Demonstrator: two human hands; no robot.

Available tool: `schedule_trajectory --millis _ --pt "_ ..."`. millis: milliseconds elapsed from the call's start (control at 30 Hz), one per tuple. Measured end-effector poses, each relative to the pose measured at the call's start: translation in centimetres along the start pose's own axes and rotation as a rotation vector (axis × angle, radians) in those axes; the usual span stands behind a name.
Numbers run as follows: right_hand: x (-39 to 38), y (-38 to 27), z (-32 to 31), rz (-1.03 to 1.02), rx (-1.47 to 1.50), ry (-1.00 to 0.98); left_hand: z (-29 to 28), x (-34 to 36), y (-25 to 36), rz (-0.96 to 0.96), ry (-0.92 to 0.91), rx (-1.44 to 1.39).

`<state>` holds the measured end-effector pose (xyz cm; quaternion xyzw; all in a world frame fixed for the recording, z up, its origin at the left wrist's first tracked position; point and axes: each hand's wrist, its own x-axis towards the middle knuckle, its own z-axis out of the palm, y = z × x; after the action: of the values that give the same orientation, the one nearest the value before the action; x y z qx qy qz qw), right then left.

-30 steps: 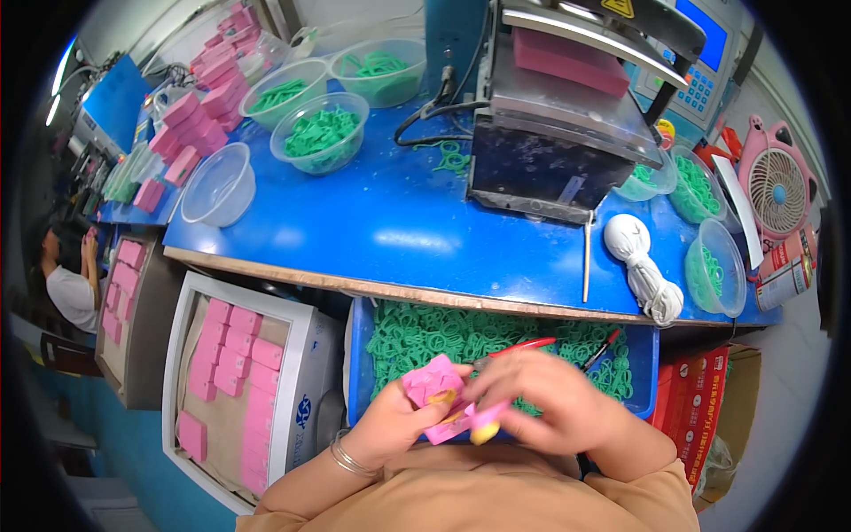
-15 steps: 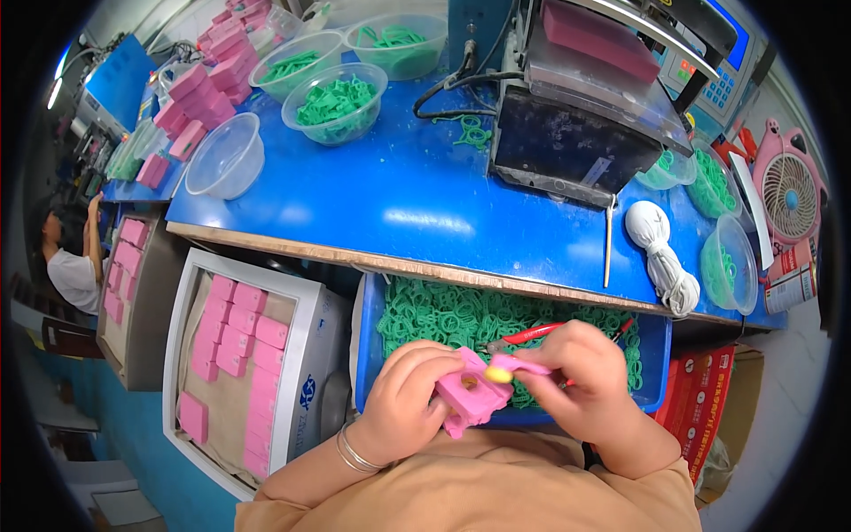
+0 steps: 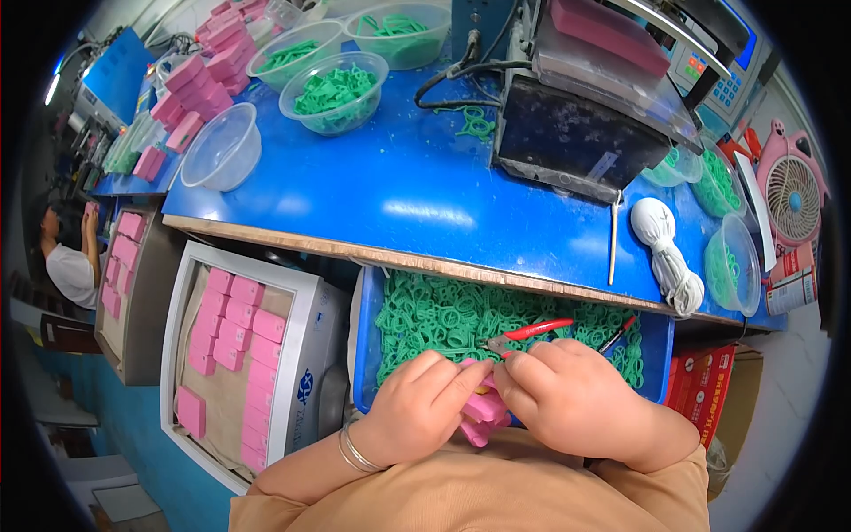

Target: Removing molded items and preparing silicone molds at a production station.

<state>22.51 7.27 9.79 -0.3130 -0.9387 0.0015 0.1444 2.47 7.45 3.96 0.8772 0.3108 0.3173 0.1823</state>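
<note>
My left hand [image 3: 418, 406], with bracelets at its wrist, is closed around a pink block [image 3: 484, 411] in front of my body. My right hand [image 3: 572, 395] is closed too, with its fingertips bent against the block's upper side, meeting the left fingertips. Whatever the right fingers pinch is hidden behind them. A little yellow [image 3: 484, 387] shows at the block between the hands. Just beyond them, a blue tray [image 3: 656, 383] holds a heap of green looped plastic pieces [image 3: 434, 324]. Red-handled pliers [image 3: 532, 331] lie on that heap, beside a second slim red-and-black tool [image 3: 618, 334].
A blue worktop [image 3: 355, 199] overhangs the tray. On it are bowls of green pieces [image 3: 335, 93], an empty clear bowl [image 3: 222, 149], a dark machine [image 3: 567, 133], a white cord bundle [image 3: 667, 257] and a pink fan [image 3: 792, 191]. Left, a grey frame [image 3: 306, 355] holds pink blocks.
My right hand has moved left onto the pink block, bringing the pink piece with a yellow end against it; that piece is now covered. The pliers, partly hidden before, show more fully.
</note>
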Motion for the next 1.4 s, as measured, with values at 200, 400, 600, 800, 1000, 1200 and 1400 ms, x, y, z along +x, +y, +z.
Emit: schedule_trajectory --millis 200,400,600,800,1000,1200,1400 --pt "0.2 -2.2 2.6 0.223 0.124 0.157 0.4 0.0 0.0 -0.116 0.000 -0.154" --pt "-0.6 -1.8 4.6 0.254 0.182 0.276 0.2 -0.4 0.1 -0.066 -0.189 -0.399" --pt "-1.0 -1.3 5.3 0.284 0.770 0.318 0.4 -1.0 0.0 0.049 -0.219 -0.523" --pt "-1.9 -0.9 6.8 0.308 1.536 0.179 0.5 -0.8 0.0 -0.012 -0.288 -0.670" --pt "-0.4 -1.2 6.7 0.589 0.626 0.417 2.7 -1.3 -0.6 -0.649 -0.049 -0.972" --pt "-1.1 -0.1 7.8 0.793 1.214 0.186 1.9 -0.6 -0.9 -0.196 -0.092 -0.550" --pt "-1.5 -1.1 8.4 0.686 1.532 0.434 2.2 -1.1 -1.4 -0.508 0.115 -0.731"
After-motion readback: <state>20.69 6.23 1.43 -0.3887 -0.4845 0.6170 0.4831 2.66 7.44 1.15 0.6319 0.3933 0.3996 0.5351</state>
